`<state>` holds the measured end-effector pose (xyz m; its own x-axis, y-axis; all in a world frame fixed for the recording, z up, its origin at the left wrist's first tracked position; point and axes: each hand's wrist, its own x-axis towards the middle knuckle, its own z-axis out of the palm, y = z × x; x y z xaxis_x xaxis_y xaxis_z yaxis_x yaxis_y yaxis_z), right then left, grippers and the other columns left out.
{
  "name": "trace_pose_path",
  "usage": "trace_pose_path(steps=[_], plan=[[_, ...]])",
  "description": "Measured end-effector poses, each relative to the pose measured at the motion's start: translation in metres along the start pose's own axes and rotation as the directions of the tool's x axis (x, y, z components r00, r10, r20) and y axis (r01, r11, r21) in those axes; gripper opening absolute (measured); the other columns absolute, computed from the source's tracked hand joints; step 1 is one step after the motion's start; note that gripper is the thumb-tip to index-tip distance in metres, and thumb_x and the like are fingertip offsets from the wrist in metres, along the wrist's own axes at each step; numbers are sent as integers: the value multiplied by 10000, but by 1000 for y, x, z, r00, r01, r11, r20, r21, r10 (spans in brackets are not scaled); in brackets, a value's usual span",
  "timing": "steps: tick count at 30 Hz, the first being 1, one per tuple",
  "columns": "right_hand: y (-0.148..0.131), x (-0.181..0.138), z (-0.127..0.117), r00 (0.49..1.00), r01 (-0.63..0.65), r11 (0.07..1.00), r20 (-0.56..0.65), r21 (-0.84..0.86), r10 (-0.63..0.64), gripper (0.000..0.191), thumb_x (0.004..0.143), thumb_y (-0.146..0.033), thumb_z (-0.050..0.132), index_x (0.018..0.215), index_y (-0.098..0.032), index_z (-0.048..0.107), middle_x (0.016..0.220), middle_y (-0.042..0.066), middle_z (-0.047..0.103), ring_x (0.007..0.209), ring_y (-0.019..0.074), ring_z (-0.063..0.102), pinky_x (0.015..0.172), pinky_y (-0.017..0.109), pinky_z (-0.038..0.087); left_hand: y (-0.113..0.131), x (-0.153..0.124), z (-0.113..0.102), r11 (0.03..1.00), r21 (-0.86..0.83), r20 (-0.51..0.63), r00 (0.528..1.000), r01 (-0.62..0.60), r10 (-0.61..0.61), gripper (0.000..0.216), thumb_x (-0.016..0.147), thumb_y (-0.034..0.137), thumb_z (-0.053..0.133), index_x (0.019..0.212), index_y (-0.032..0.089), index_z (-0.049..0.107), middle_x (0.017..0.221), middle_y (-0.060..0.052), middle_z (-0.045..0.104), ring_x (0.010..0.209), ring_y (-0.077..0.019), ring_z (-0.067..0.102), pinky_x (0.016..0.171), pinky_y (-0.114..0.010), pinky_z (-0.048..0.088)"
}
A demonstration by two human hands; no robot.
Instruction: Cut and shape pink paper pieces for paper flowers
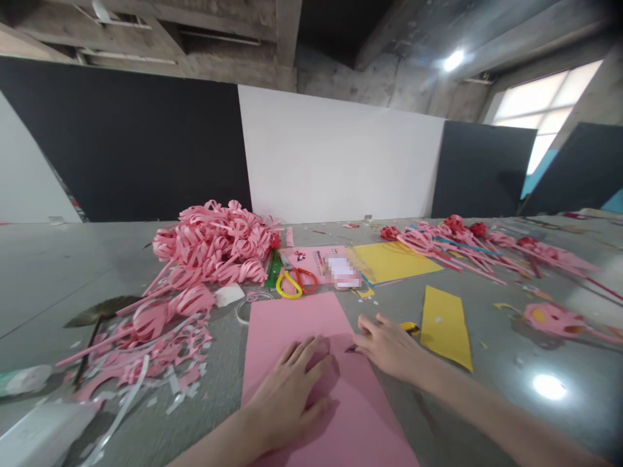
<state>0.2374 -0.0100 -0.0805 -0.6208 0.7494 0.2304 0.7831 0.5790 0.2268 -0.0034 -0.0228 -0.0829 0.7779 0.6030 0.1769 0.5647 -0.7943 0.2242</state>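
A large pink sheet of paper (pixel 302 318) lies lengthwise in front of me on the grey table. My left hand (pixel 296 383) rests flat on its middle with the fingers spread. At the sheet's right edge, my right hand (pixel 384 344) is closed around what looks like a utility knife; a dark pointed tip shows at the fingertips, touching or just over the paper. The yellow and black end of the knife (pixel 410 328) appears behind the hand, its middle hidden. Beyond the sheet lie scissors (pixel 294 282) with one yellow and one red handle.
Pink paper-strip flowers (pixel 219 240) are heaped at the back left, above paper scraps (pixel 180 350). A yellow paper strip (pixel 445 324) lies right of my right hand. Behind are a phone (pixel 343 271), a yellow sheet (pixel 394 261) and more paper flowers (pixel 452 240). A white roll of wire (pixel 253 305) lies beside the sheet.
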Motion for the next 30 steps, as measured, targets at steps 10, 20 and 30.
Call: trace_pose_path(steps=[10, 20, 30], plan=[[2, -2, 0, 1000, -16, 1000, 1, 3, 16, 204, 864, -262, 375, 791, -208, 557, 814, 22, 469, 663, 128, 446, 671, 292, 287, 1, 0, -2, 1000, -15, 13, 1000, 4, -4, 481, 811, 453, 380, 1244, 243, 370, 1365, -72, 279, 1238, -257, 243, 1015, -454, 199], [5, -4, 0, 1000, -16, 1000, 24, -5, 16, 186, 860, -272, 383, 799, -218, 550, 833, 25, 470, 672, 135, 443, 667, 291, 302, 2, 1, -2, 999, 34, 46, 999, 18, -19, 492, 819, 465, 348, 1252, 232, 355, 1374, -80, 260, 1243, -251, 233, 1015, -447, 204], [6, -5, -3, 1000, -2, 1000, 28, 5, 2, 192, 866, -255, 364, 803, -215, 542, 835, 29, 471, 696, 140, 451, 677, 292, 294, 2, 0, -3, 999, 28, 66, 997, 35, -37, 510, 818, 503, 310, 1239, 222, 376, 1376, -92, 253, 1243, -259, 230, 1015, -453, 198]])
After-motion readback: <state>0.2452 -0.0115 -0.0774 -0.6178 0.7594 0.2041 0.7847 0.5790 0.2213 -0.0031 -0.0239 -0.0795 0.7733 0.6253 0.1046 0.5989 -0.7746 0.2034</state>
